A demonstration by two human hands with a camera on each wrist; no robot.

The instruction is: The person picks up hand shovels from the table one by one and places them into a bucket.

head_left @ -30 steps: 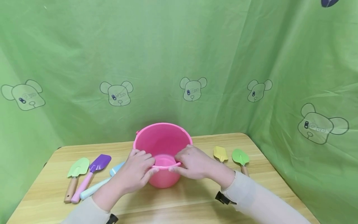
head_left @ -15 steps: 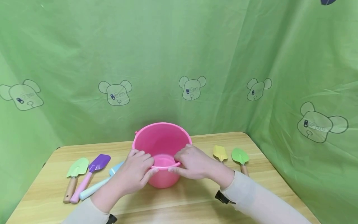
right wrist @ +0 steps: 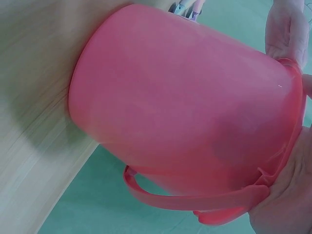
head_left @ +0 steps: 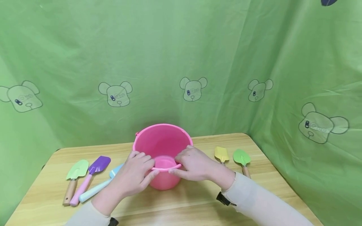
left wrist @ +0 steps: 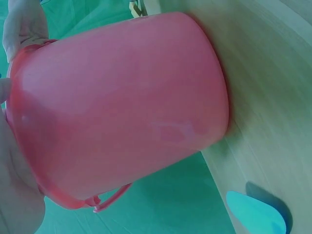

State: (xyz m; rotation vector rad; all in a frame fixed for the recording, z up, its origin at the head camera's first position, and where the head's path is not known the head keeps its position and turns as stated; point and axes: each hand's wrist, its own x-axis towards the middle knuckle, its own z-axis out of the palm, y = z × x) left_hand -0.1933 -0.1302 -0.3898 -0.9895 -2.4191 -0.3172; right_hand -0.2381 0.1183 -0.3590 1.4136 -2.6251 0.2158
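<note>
A pink plastic bucket (head_left: pixel 165 135) stands on the wooden table, its wide mouth facing up toward me. My left hand (head_left: pixel 135 171) grips the near rim on the left, fingers hooked inside and thumb along the outer side. On the right part of the same rim, my right hand (head_left: pixel 195 164) holds on in the same way. The bucket's pink handle (right wrist: pixel 195 201) hangs down its far side in the right wrist view. Inside, the visible part of the bottom is bare; the hands hide part of the near wall.
Left of the bucket lie a light green trowel (head_left: pixel 78 169) with a wooden handle, a purple shovel (head_left: pixel 99 164) and a blue shovel (head_left: pixel 115 169), partly behind my left arm. To the right lie a yellow shovel (head_left: pixel 221 153) and a green trowel (head_left: pixel 241 156). A green curtain (head_left: pixel 158 62) surrounds the table.
The head view has shifted a little, so everything sits slightly further left. Both hands keep the same hold on the bucket's rim, and the bucket stays in place.
</note>
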